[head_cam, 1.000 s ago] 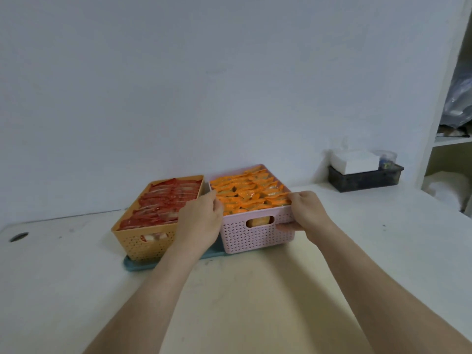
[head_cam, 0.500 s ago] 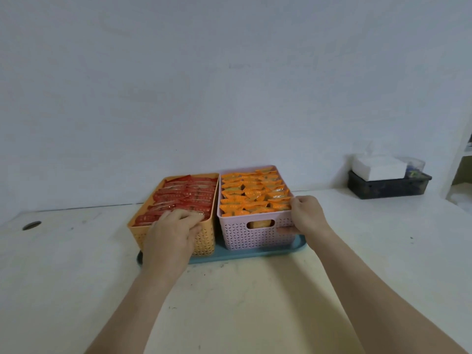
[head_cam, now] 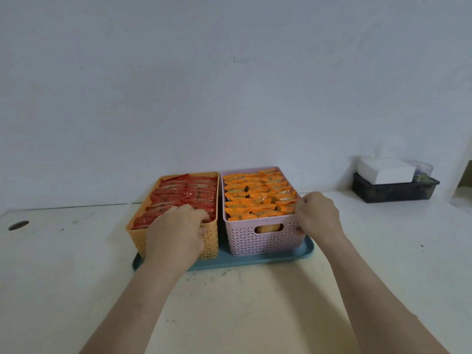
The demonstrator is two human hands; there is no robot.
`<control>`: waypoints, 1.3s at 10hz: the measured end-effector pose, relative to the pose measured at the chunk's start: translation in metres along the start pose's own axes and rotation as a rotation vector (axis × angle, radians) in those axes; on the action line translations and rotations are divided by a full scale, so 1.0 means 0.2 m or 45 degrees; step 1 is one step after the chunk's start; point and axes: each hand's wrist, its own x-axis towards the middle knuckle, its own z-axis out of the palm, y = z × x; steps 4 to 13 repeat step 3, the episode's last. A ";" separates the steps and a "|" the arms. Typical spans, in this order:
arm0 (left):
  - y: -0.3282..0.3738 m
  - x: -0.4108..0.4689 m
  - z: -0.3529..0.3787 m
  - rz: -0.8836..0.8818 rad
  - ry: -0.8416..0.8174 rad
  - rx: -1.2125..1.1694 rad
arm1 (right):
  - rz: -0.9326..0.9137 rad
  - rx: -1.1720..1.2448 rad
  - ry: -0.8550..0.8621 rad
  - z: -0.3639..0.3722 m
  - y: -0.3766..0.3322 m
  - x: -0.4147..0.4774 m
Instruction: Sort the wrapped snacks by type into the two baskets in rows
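Observation:
Two baskets stand side by side on a blue tray (head_cam: 255, 260). The orange basket (head_cam: 212, 241) on the left is packed with rows of red wrapped snacks (head_cam: 184, 192). The pink basket (head_cam: 255, 241) on the right is packed with rows of orange wrapped snacks (head_cam: 258, 198). My left hand (head_cam: 176, 233) grips the near rim of the orange basket, fingers curled over its front edge. My right hand (head_cam: 316, 215) grips the near right corner of the pink basket.
A dark bin (head_cam: 393, 190) with a white tissue pack (head_cam: 385, 169) and a clear container sits at the back right against the wall. A cable hole (head_cam: 18, 225) is in the tabletop at far left. A shelf edge shows at far right.
My left hand shifted from the gap between the baskets to the orange basket's front rim. The baskets now sit straight on the tray, with the view turned left.

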 end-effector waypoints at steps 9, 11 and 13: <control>-0.02 0.07 -0.40 -0.122 0.135 -0.843 | -0.155 0.579 0.026 -0.41 -0.07 0.06; -0.02 0.07 -0.40 -0.122 0.135 -0.843 | -0.155 0.579 0.026 -0.41 -0.07 0.06; -0.02 0.07 -0.40 -0.122 0.135 -0.843 | -0.155 0.579 0.026 -0.41 -0.07 0.06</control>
